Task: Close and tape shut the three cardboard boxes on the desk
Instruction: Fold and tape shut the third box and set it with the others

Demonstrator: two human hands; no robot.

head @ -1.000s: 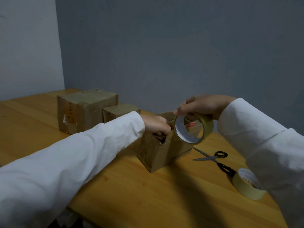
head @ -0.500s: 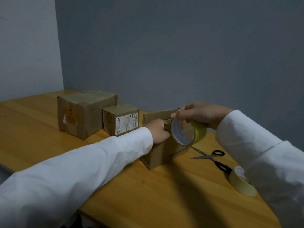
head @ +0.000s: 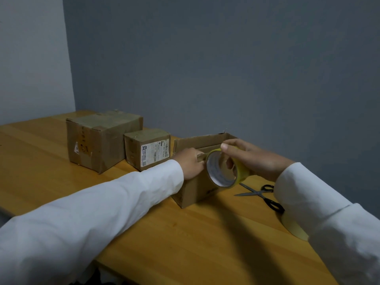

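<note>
Scissors lie open on the desk at 3 o'clock of the open box; a second tape roll sits at 4 o'clock, half hidden by my right sleeve. At 9–10 o'clock stand two closed boxes, touching: the large taped box, and the small box with a white printed label, text too small to read. Open box — plain brown, far flap upright. My left hand pinches the tape end at its near edge; my right hand grips the yellow tape roll just beside it.
</note>
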